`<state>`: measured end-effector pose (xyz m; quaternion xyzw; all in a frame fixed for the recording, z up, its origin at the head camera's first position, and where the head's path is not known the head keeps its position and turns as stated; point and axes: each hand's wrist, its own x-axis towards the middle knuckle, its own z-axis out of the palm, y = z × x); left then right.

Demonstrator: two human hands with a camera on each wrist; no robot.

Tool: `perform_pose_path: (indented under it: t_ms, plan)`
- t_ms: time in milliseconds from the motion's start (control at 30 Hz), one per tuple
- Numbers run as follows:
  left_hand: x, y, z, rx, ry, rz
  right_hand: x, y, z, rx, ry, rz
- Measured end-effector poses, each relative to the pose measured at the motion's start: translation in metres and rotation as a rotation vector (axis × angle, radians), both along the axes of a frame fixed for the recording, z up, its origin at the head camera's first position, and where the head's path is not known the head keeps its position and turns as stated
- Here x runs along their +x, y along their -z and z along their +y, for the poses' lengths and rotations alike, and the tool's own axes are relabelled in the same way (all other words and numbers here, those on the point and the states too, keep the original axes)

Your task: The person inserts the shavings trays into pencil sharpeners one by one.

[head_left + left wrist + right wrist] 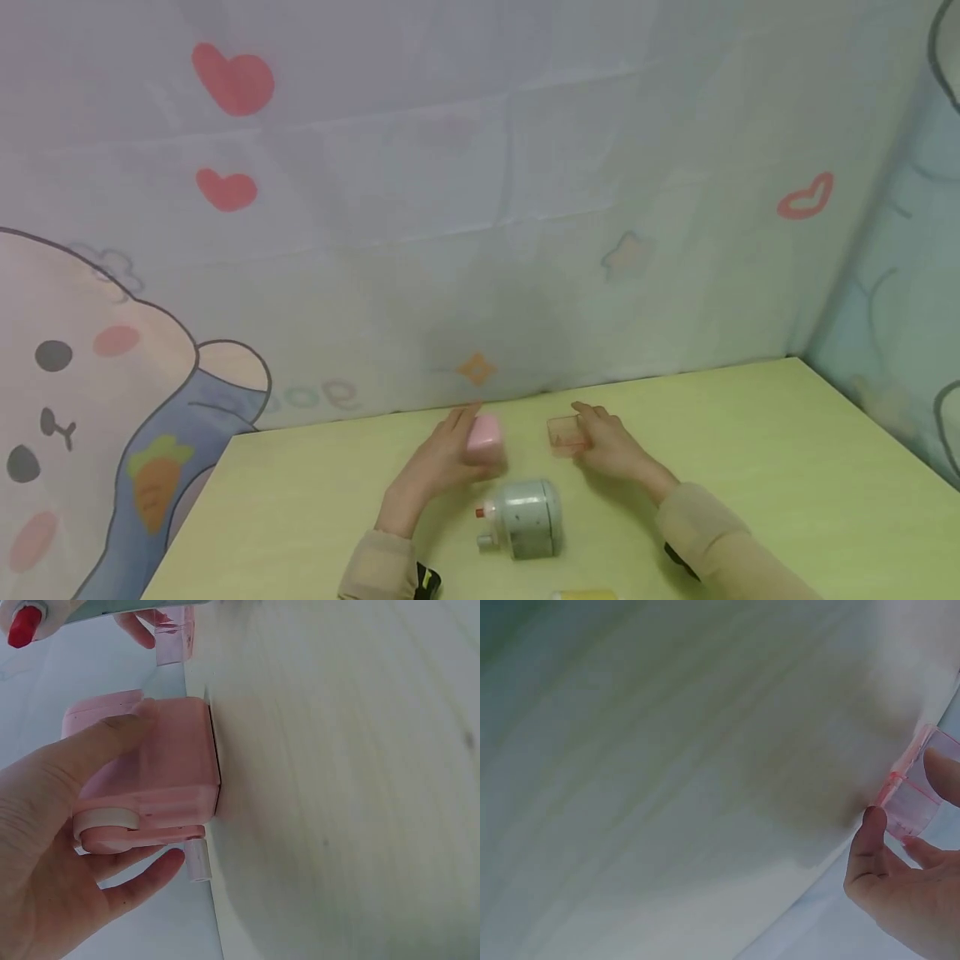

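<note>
My left hand (442, 458) grips a pink, boxy hand-crank pencil sharpener (161, 765) at the far part of the table. Its thumb lies across the body, and the crank with a pale handle (197, 859) shows beside the fingers in the left wrist view. To the right, apart from it, my right hand (611, 446) pinches a small see-through pink tray (911, 802) between thumb and fingers, low over the tabletop. Between the forearms lies a grey-green rounded device (531, 518) with a red tip (480, 513) and a grey knob facing left.
A pale yellow-green table (750, 450) spreads beneath both hands. Behind it hangs a printed cloth (420, 200) with hearts and a cartoon animal. Part of a yellow thing (585, 595) shows at the bottom edge of the head view.
</note>
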<state>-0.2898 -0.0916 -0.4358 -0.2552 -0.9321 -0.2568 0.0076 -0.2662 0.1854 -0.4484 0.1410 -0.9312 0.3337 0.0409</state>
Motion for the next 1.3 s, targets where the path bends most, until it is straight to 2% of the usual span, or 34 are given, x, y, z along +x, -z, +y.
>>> perform_pose_path:
  t_ms: [133,333,600,867,1300]
  plan:
    - [-0.002,0.002,-0.003,0.030,0.003,-0.021,-0.003,0.000,-0.007,0.038,-0.016,0.034]
    - [-0.003,0.001,-0.004,0.030,0.039,0.010,-0.003,-0.002,-0.013,0.089,-0.018,0.071]
    - [-0.005,0.002,-0.003,0.053,0.060,0.042,-0.003,-0.006,-0.018,0.049,-0.042,0.055]
    - [-0.007,0.003,0.003,0.065,0.093,0.073,-0.007,-0.003,-0.025,0.033,-0.073,0.050]
    - [-0.009,0.004,0.014,0.052,0.111,0.068,-0.008,-0.004,-0.034,0.052,-0.087,0.050]
